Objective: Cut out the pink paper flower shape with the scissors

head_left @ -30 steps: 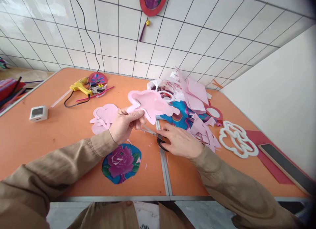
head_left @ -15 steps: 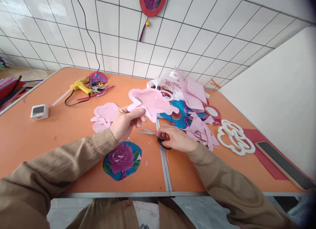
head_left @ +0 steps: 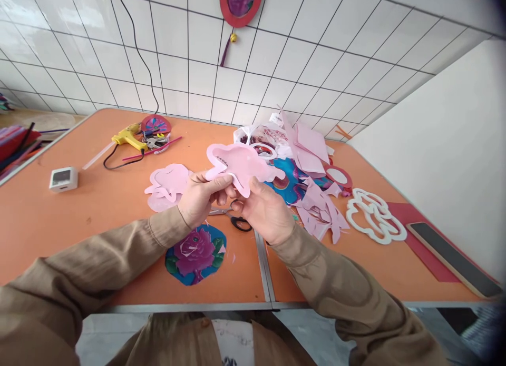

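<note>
A wavy-edged pink cutout [head_left: 241, 158], which looks like paper or thin felt, is held up above the table. My left hand [head_left: 200, 197] pinches its lower left edge, thumb on top. My right hand [head_left: 269, 210] has its thumb on the lower point and its fingers curled underneath. Scissors with black handles [head_left: 242, 225] show just below my hands; one handle loop is partly behind my right fingers, and I cannot tell whether they touch. Nearer to me lies a blue fabric piece with a purple flower [head_left: 195, 255], pink snippets on it. More pink cutouts [head_left: 168, 181] lie left of my left hand.
Pink scraps [head_left: 322, 210], blue patterned fabric [head_left: 290, 181] and folded pink sheets [head_left: 306, 145] are heaped at right. White cloud-shaped frames [head_left: 375, 216] lie further right. A yellow glue gun [head_left: 130, 137] and a small white box [head_left: 63, 179] stand at left.
My right hand has let go of its grip on the scissors and risen to the pink cutout, now pinching its lower point. The scissors have shifted left, under my hands.
</note>
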{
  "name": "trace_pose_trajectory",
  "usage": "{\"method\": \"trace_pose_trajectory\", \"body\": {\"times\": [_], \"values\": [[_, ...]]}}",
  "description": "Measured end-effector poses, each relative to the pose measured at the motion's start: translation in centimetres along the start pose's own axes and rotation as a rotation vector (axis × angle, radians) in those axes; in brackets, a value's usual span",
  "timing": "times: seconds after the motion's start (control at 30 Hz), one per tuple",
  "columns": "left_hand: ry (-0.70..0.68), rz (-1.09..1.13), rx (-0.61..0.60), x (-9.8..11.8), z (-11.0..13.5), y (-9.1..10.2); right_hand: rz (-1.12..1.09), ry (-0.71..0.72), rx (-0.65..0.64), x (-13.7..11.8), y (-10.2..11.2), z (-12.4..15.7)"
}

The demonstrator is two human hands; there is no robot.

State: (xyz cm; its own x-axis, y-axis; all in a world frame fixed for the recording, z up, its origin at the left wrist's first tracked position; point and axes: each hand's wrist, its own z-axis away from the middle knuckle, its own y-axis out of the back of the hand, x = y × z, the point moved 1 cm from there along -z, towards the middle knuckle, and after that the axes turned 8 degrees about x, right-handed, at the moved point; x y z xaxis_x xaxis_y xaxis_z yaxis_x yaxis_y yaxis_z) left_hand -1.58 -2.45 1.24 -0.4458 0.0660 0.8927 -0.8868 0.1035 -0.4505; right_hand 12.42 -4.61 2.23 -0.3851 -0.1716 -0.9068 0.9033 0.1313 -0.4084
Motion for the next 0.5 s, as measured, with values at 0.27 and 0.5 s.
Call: {"method": "trace_pose_trajectory", "body": {"times": [0.27,0.5], "values": [[-0.031,-0.073,0.012,0.0,0.4,-0.2,0.053,0.116,0.068,0.2,-0.8,-0.8],[-0.008,-0.065,0.025,-0.1,0.4,-0.2,0.167,0.271,0.205,0.7,0.0,-1.4]]}}
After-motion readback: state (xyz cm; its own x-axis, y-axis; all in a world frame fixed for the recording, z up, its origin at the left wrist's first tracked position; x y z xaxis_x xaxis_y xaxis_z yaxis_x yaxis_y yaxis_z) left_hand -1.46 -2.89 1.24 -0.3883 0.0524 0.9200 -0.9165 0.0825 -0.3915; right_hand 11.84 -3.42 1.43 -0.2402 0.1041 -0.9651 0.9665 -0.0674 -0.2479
